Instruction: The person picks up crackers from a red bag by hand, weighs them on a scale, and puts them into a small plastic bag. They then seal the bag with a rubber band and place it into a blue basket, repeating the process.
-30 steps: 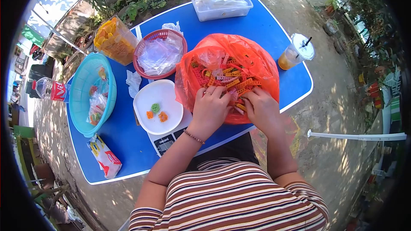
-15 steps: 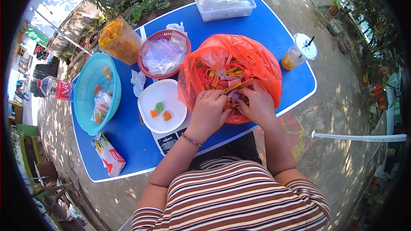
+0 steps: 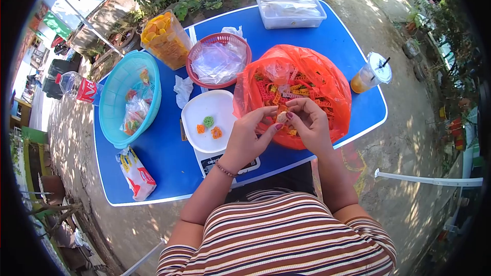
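Above the near rim of an orange-red plastic bag (image 3: 335, 84), my left hand (image 3: 250, 135) and my right hand (image 3: 313, 127) meet at the fingertips. Between their thumbs and fingers is a small pale piece (image 3: 282, 117), its kind too small to make out. Inside the bag lie many ridged, curly snack pieces (image 3: 307, 92) in orange, yellow, pink and red. To the left, a kitchen scale (image 3: 250, 167) carries a white tray (image 3: 197, 110). On the tray rest one green snack piece (image 3: 208, 121) and two orange ones (image 3: 216, 132).
A blue table (image 3: 174, 174) holds a turquoise basin (image 3: 107, 107) with filled packets, a red basket (image 3: 247, 53) of clear plastic bags, a tub of yellow-orange chips (image 3: 166, 41), a lidded box (image 3: 291, 18), a drink cup (image 3: 371, 74), a labelled packet (image 3: 137, 176) and a bottle (image 3: 76, 87).
Both hands have risen out of the snack pieces to the bag's near rim, with a small pale piece now showing between their fingertips. The whole view has shifted slightly.
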Demonstrator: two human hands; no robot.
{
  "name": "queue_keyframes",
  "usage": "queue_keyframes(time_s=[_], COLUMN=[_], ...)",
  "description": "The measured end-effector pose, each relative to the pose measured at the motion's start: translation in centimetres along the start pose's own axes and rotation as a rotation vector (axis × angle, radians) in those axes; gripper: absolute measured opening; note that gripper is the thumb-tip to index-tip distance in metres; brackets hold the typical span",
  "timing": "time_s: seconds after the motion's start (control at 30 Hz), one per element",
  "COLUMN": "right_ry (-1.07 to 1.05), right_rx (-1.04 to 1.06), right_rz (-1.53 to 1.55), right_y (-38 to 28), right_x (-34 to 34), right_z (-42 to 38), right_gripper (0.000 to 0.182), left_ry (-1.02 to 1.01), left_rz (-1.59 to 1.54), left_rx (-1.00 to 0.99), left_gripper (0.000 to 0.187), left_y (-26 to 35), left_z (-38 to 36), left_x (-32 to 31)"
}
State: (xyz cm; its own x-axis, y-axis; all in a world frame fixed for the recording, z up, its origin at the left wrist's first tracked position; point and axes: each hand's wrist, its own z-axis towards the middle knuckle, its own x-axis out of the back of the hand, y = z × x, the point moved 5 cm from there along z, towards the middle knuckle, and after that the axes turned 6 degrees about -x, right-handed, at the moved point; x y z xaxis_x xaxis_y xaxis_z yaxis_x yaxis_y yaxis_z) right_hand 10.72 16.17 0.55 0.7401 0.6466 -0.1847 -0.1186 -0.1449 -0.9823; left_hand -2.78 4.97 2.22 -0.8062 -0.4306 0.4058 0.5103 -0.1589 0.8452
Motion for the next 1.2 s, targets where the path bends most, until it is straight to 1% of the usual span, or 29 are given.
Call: queue_keyframes(time_s=[0.07,0.1,0.17,0.2,0.23,0.27,0.3,0.37,0.4,0.47,0.53,0.7,0.8,0.9,1.0,1.03,1.13,1.2], right_ry=[-0.094,-0.145,-0.213,-0.248,-0.274,-0.303,-0.331,-0.367,-0.376,-0.385,-0.401,-0.406,-0.383,-0.351,-0.301,-0.308,-0.350,-0.379], right_rx=[-0.001,-0.002,0.073,0.110,0.210,0.207,0.206,0.231,0.289,0.404,0.401,0.410,0.463,0.577,0.621,0.582,0.539,0.518], right_rz=[-0.037,-0.054,-0.156,-0.206,-0.286,-0.329,-0.371,-0.473,-0.521,-0.617,-0.630,-0.674,-0.695,-0.791,-1.012,-1.073,-1.233,-1.243], right_y=[0.4,0.5,0.1,-0.1,-0.4,-0.5,-0.6,0.1,0.3,0.5,1.0,0.8,0.3,-1.0,-1.1,-0.3,2.1,3.7], right_x=[-1.5,-2.4,-4.3,-5.3,-6.3,-7.4,-8.5,-10.2,-11.0,-12.5,-13.5,-14.4,-14.6,-15.3,-16.0,-16.1,-16.8,-17.4], right_z=[-0.1,0.0,-0.1,-0.1,-0.1,-0.1,-0.3,-0.2,-0.2,-0.3,-0.2,0.0,0.9,2.7,6.2,7.7,11.6,13.7], right_gripper=[0.013,0.015,0.015,0.015,0.016,0.016,0.017,0.016,0.017,0.019,0.021,0.020,0.021,0.025,0.031,0.035,0.039,0.042], left_ry=[-0.011,0.014,0.064,0.138,0.210,0.280,0.326,0.355,0.367,0.354,0.340,0.296,0.269,0.242,0.205,0.202,0.179,0.161], left_rz=[-0.141,-0.119,-0.072,0.032,0.138,0.247,0.418,0.561,0.629,0.691,0.699,0.660,0.668,0.727,0.777,0.791,0.803,0.801], left_rx=[0.114,0.112,0.109,0.003,-0.103,-0.208,-0.251,-0.258,-0.262,-0.205,-0.137,-0.089,-0.066,-0.028,0.012,0.018,0.034,0.047], left_gripper=[0.027,0.025,0.021,0.020,0.019,0.018,0.018,0.017,0.016,0.015,0.017,0.023,0.025,0.029,0.033,0.035,0.040,0.043], left_y=[-0.7,-0.8,-1.4,-1.1,-0.7,-0.4,-0.7,-1.8,-2.3,-3.5,-4.3,-4.1,-3.6,-4.1,-4.7,-4.8,-5.7,-6.4], left_z=[-0.8,-1.3,-2.6,-3.2,-3.8,-4.7,-5.7,-7.5,-8.3,-9.4,-9.7,-8.7,-7.0,-4.8,-3.1,-2.5,-1.0,-0.3], left_x=[1.0,1.8,3.7,4.8,5.9,6.8,7.6,8.7,9.0,9.4,9.6,10.2,10.5,10.9,11.5,11.6,11.8,11.5])
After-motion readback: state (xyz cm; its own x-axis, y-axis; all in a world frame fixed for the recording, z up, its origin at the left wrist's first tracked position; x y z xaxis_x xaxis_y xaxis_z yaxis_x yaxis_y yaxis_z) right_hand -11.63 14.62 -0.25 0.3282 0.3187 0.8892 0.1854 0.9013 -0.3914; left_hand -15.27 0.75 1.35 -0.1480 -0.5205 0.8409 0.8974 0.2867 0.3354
